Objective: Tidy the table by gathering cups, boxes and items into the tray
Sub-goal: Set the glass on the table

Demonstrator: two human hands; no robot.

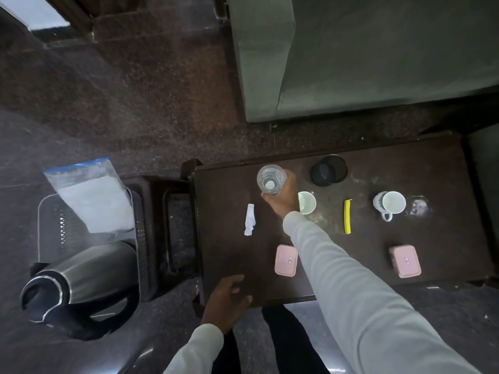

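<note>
My right hand (283, 201) grips a clear drinking glass (270, 179) near the far left of the dark table (224, 211). My left hand (228, 298) rests with loose fingers on the table's near left corner. On the table stand a small white cup (307, 202), a white mug with a handle (390, 203) and a black cup (328, 170). Two pink lidded boxes (286, 260) (405, 261), a yellow strip (347, 216) and a crumpled white paper (249, 220) also lie there. The grey perforated tray (54, 228) sits to the left, off the table.
In the tray lie a steel electric kettle (89, 276) and a clear zip bag of white powder (94, 195). A dark stool (172, 230) stands between tray and table. A grey sofa (351, 63) is beyond the table. White powder smears the table at the right.
</note>
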